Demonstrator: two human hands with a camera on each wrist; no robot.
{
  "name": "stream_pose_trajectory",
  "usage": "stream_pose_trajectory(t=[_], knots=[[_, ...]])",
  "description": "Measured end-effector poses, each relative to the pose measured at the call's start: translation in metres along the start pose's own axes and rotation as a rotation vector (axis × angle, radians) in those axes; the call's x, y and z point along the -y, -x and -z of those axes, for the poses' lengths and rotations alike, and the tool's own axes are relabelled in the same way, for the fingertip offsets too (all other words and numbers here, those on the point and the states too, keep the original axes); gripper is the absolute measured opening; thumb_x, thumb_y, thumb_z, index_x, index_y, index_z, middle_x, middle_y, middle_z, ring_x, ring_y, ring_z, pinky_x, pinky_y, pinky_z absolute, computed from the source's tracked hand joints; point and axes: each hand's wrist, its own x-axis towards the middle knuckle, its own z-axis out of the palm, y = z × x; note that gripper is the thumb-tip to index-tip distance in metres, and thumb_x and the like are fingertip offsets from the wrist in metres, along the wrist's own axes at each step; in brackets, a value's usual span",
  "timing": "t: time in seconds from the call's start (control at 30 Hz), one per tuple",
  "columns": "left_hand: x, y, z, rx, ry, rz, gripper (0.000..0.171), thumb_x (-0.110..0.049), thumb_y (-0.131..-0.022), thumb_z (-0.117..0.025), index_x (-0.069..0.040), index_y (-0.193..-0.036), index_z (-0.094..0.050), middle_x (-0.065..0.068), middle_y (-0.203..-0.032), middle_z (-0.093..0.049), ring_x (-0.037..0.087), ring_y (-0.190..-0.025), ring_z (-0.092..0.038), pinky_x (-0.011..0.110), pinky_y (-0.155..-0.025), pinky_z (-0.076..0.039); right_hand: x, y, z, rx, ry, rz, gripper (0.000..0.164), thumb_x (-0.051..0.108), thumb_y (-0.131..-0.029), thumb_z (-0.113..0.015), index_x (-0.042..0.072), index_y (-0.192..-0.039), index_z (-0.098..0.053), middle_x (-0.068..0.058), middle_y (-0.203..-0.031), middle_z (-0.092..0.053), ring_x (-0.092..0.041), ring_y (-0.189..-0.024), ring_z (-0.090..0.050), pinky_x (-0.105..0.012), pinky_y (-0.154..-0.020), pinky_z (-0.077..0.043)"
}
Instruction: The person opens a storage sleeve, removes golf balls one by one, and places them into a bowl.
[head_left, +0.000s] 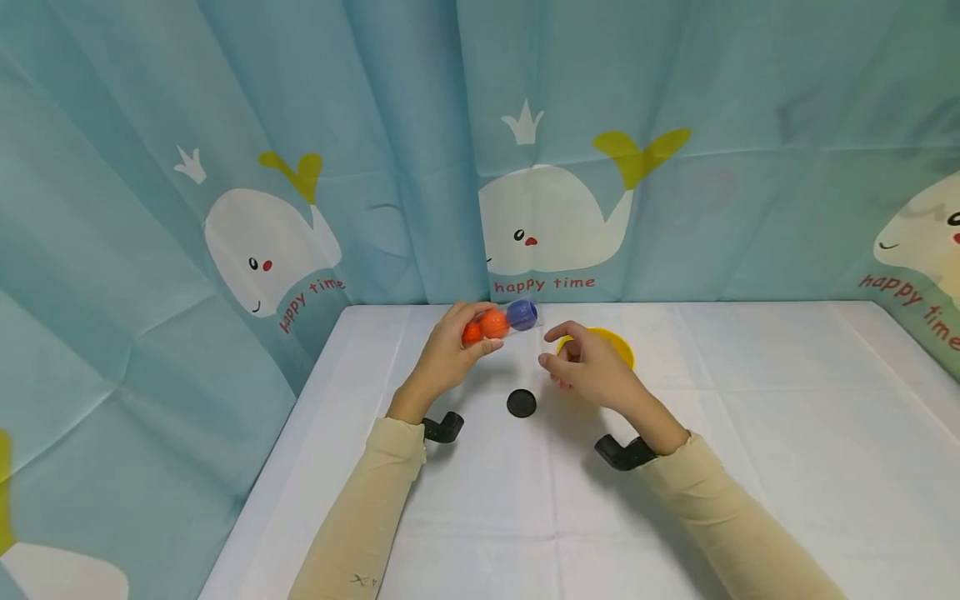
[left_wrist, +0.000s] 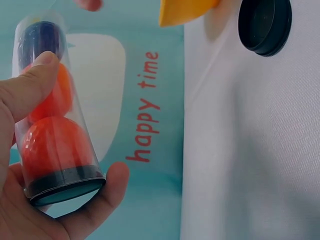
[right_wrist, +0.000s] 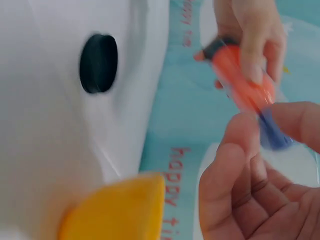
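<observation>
My left hand [head_left: 444, 357] grips a clear plastic tube [head_left: 504, 322] above the table. Inside are two orange balls [left_wrist: 57, 145] and a dark blue piece [left_wrist: 42, 42] that looks like a small cup. A black cap [left_wrist: 65, 182] closes the tube's end near my left palm, as the left wrist view shows. My right hand [head_left: 596, 371] hovers just right of the tube's other end, fingers loosely bent and nothing between them. On the table between the hands lies a round black lid [head_left: 521, 403]. The yellow bowl [head_left: 621, 347] stands behind my right hand, partly covered by it.
A white cloth covers the table [head_left: 480, 533]. Along its back and left edges hangs a light blue curtain [head_left: 420, 100] printed with whales. Black camera mounts sit on the left wrist [head_left: 444, 427] and the right wrist [head_left: 624, 452].
</observation>
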Motion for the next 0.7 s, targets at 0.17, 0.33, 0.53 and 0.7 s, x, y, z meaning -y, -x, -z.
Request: stream_pose_trajectory(t=[0.17, 0.33, 0.53, 0.7], knots=[[0.0, 0.001, -0.001, 0.001, -0.014, -0.006, 0.053, -0.027, -0.092, -0.077, -0.018, -0.14, -0.058, 0.008, -0.127, -0.058, 0.027, -0.117, -0.057, 0.046, -0.103, -0.05, -0.001, 0.0, 0.016, -0.033, -0.025, 0.053, 0.035, 0.027, -0.098, -0.069, 0.011, -0.126, -0.057, -0.013, -0.077, -0.064, -0.019, -0.065, -0.058, -0.026, -0.061, -0.047], [-0.001, 0.001, -0.003, 0.0, -0.025, -0.021, 0.053, -0.025, -0.091, -0.079, -0.019, -0.14, -0.058, 0.008, -0.127, -0.058, 0.026, -0.116, -0.056, 0.045, -0.101, -0.05, -0.005, -0.002, 0.025, -0.032, -0.032, 0.082, 0.035, 0.025, -0.1, -0.068, 0.008, -0.128, -0.057, -0.013, -0.079, -0.063, -0.021, -0.069, -0.059, -0.026, -0.064, -0.05], [-0.004, 0.0, -0.009, 0.014, -0.041, -0.043, 0.056, -0.026, -0.09, -0.08, -0.021, -0.141, -0.058, 0.006, -0.135, -0.057, 0.026, -0.121, -0.056, 0.046, -0.107, -0.049, -0.011, -0.004, 0.032, 0.007, -0.061, 0.111, 0.04, 0.023, -0.099, -0.067, 0.005, -0.132, -0.055, -0.014, -0.087, -0.066, -0.024, -0.073, -0.061, -0.029, -0.067, -0.051], [-0.009, 0.001, -0.012, 0.034, -0.052, -0.072, 0.055, -0.027, -0.089, -0.081, -0.021, -0.14, -0.06, 0.003, -0.137, -0.058, 0.024, -0.122, -0.056, 0.045, -0.107, -0.05, -0.016, -0.004, 0.037, 0.047, -0.055, 0.16, 0.047, 0.021, -0.098, -0.068, 0.002, -0.137, -0.051, -0.014, -0.099, -0.068, -0.027, -0.082, -0.064, -0.027, -0.074, -0.053]])
